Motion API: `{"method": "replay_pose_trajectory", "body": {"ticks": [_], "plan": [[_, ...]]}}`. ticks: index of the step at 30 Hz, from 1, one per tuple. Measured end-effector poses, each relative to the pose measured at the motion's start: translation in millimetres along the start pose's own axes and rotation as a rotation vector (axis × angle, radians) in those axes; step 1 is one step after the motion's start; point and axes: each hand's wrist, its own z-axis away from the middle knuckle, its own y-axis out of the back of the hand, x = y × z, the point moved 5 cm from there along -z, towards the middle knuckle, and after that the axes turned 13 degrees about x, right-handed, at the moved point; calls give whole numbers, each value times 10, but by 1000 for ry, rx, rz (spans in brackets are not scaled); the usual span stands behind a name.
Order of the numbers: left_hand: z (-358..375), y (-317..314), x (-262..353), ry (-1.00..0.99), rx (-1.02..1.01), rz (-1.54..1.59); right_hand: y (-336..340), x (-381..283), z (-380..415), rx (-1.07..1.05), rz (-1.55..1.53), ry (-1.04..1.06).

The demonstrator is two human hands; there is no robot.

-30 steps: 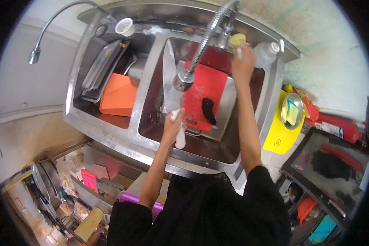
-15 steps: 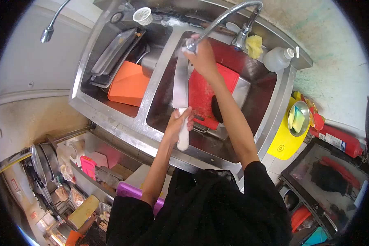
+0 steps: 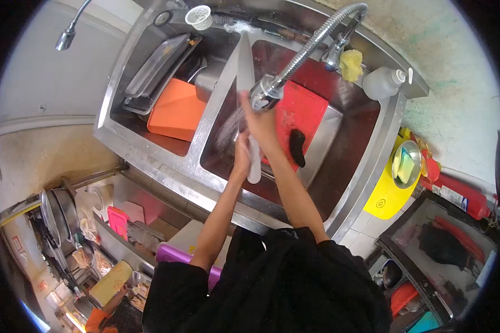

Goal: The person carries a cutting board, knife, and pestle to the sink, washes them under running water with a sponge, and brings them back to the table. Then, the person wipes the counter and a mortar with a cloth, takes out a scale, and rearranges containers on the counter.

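Note:
A large knife [image 3: 245, 64] with a broad blade and a white handle points up and away from me over the right sink basin. My left hand [image 3: 242, 155] is closed around it where the handle meets the blade. My right hand [image 3: 261, 125] lies against the lower blade, its visible fingers stretched along it and partly covered by the faucet's spray head [image 3: 266, 93]. Water sprays down from this head past both hands into the basin. Below them, a red cutting board [image 3: 303, 111] rests in the basin with a dark, curved brush-like object [image 3: 297, 147] on it.
In the left basin lie metal trays [image 3: 158, 64] and an orange board [image 3: 176, 111]. A white basket cup [image 3: 199, 18], a yellow cloth [image 3: 350, 65] and a soap bottle [image 3: 382, 83] line the back ledge. A bowl with sponges [image 3: 405, 164] stands right of the sink.
My right hand has come down from the knife's tip to the lower blade. The knife has shifted up and away, and the spray head now hangs over my right hand with water running.

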Motion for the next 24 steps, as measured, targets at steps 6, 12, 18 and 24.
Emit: {"method": "replay_pose_trajectory", "body": {"ticks": [6, 12, 18, 24], "plan": [[-176, 71, 236, -36, -24, 94, -201, -293, -15, -212, 210, -70], [-736, 190, -77, -217, 49, 44, 259, -168, 475, 26, 504, 380], [-201, -110, 265, 93, -101, 319, 107, 158, 347, -149, 521, 81], [-177, 62, 193, -6, 58, 387, 15, -14, 319, -275, 405, 76]]}}
